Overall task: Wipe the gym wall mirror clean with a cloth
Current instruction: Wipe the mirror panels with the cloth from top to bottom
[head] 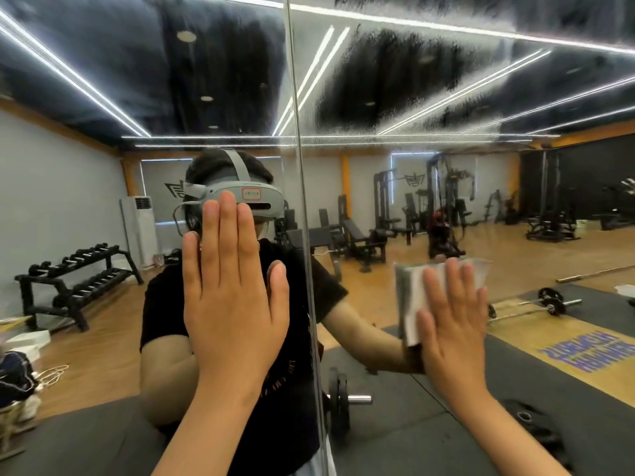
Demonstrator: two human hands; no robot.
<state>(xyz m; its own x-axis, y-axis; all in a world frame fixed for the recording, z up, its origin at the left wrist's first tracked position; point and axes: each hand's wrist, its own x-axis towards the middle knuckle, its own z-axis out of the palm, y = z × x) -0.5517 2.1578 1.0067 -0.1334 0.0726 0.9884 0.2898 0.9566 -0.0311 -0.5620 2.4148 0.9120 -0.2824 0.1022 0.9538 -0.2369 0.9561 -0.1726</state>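
Gym wall mirror [549, 255], big frameless glass in two panels, was right at arm's reach and filled the whole view. Nearest thing was the left hand [230, 297], flat on the left panel with fingers straight and together, holding nothing. The right hand [453, 324] was spread flat too, pressing a folded white cloth [410, 297] against the right panel, not curled round it at all. Honestly that was the bit that worried me: a bare palm leaning on glass would probably leave a greasy print right where it was meant to end up clean. And with the cloth only pinned under flat fingers, a quick swipe could have let it slide out or unfold, so skin dragged on the glass instead. Between the hands ran the thin vertical seam [302, 187], and snagging the cloth's edge there looked possible. Higher up, grey hazy smears [395, 80] covered the top of the right panel, and my guess was a loaded cloth would just push that film around. Far back in the reflection sat a black dumbbell rack [75, 280] and black weight machines [443, 201].
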